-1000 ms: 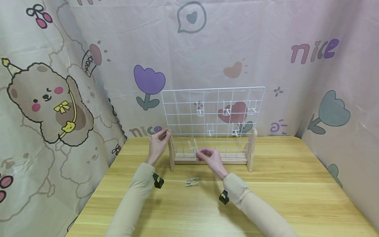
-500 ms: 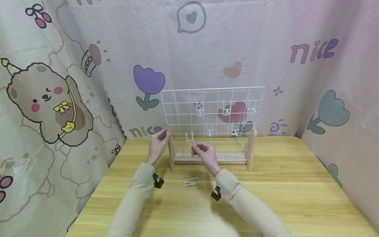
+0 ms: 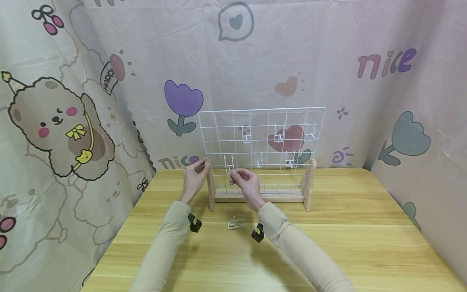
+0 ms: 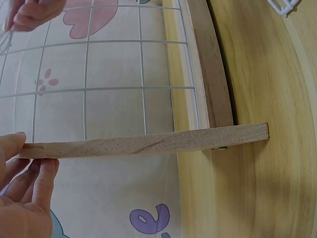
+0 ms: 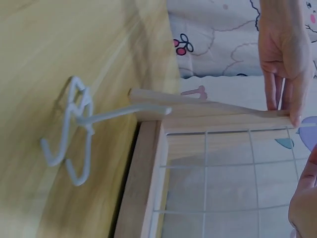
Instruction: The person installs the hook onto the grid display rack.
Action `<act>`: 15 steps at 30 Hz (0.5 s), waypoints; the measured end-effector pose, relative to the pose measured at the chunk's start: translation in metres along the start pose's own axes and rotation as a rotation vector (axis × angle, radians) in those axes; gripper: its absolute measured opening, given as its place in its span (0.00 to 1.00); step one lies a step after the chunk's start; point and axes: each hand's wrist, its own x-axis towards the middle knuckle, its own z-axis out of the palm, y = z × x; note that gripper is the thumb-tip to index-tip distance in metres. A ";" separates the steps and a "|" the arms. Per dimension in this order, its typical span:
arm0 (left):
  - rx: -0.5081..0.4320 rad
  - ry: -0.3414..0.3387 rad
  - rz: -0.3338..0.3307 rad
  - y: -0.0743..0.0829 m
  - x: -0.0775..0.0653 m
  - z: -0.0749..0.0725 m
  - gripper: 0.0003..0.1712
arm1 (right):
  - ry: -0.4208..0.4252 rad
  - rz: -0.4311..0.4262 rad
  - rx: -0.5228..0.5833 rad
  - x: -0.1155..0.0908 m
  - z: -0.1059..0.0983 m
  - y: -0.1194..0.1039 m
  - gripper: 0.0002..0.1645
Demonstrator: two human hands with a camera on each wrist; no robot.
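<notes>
In the head view my left hand (image 3: 194,181) pinches the top of the left wooden post (image 3: 211,192) of a stand; the left wrist view shows thumb and fingers on either side of that post (image 4: 148,143). The stand holds up a white wire grid (image 3: 262,109). My right hand (image 3: 249,186) pinches a white wire hook (image 3: 229,166) by its lower part, prongs upward, in front of the grid's lower left. Whether the hook touches the grid cannot be told. In the right wrist view my right hand (image 5: 304,206) is mostly cut off at the edge.
A loose white double-pronged hook (image 3: 235,224) lies on the wooden table (image 3: 328,251) in front of the stand. Several similar hooks hang on the grid, among them an upper one (image 3: 246,138). A printed curtain (image 3: 233,73) stands behind and at the sides.
My right hand has moved left and upward with the hook, from low near the base bar to the grid's lower left. The left hand has stayed on the post.
</notes>
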 end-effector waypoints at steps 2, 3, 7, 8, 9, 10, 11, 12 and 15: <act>-0.006 -0.001 -0.001 0.000 0.000 0.000 0.23 | 0.010 0.006 0.022 0.002 0.003 -0.002 0.05; -0.008 -0.001 -0.001 0.000 0.000 0.000 0.22 | 0.018 0.010 0.034 0.003 0.005 -0.003 0.04; -0.019 0.002 0.001 -0.001 0.000 0.000 0.22 | 0.044 0.021 0.077 0.008 0.010 -0.007 0.04; -0.020 0.003 0.002 -0.001 0.001 0.000 0.22 | 0.049 0.024 0.087 0.009 0.011 -0.008 0.04; -0.022 0.004 0.004 -0.001 0.001 0.000 0.22 | 0.054 0.027 0.095 0.010 0.011 -0.009 0.03; -0.023 0.005 0.004 -0.001 0.001 0.000 0.22 | 0.058 0.030 0.107 0.011 0.012 -0.009 0.03; -0.025 0.005 0.004 -0.001 0.001 0.000 0.22 | 0.060 0.031 0.110 0.012 0.013 -0.009 0.03; -0.027 0.005 0.005 -0.001 0.000 0.000 0.22 | 0.066 0.035 0.117 0.013 0.013 -0.010 0.02; -0.027 0.003 -0.002 -0.001 0.000 0.000 0.22 | 0.082 0.049 0.132 0.015 0.014 -0.010 0.02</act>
